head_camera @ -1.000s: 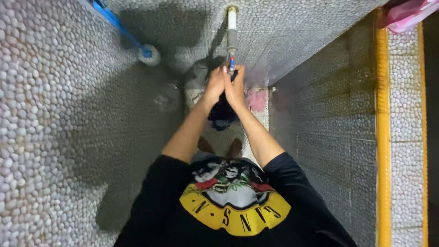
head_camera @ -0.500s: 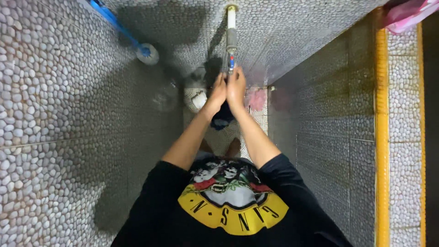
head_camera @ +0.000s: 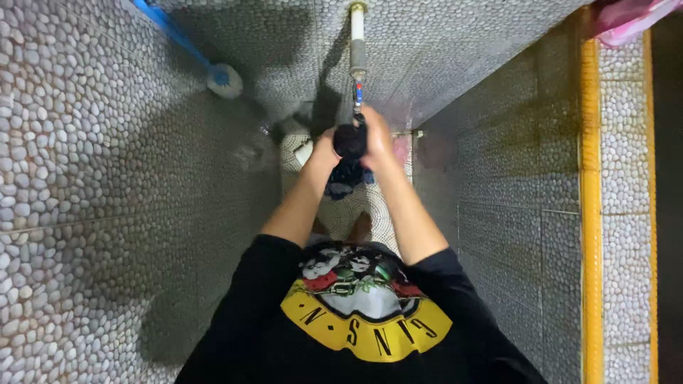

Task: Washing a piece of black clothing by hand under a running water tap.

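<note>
Both my hands are raised in front of me just below a wall tap point(head_camera: 357, 64) with a small red and blue handle. My left hand point(head_camera: 324, 153) and my right hand point(head_camera: 377, 142) press together around a bunched dark blue cloth point(head_camera: 349, 142). More of that dark cloth hangs down below my hands point(head_camera: 346, 178). Whether water runs from the tap I cannot tell.
Pebble-tiled walls close in on both sides of a narrow wash bay. A blue-handled brush point(head_camera: 222, 77) leans on the left wall. A yellow edge strip point(head_camera: 590, 199) runs down the right. Pink cloth point(head_camera: 633, 18) lies at the top right. A white object point(head_camera: 304, 151) sits low behind my left hand.
My hands have dropped a little from the tap and rolled the dark cloth up between them, so a rounded bunch now shows on top.
</note>
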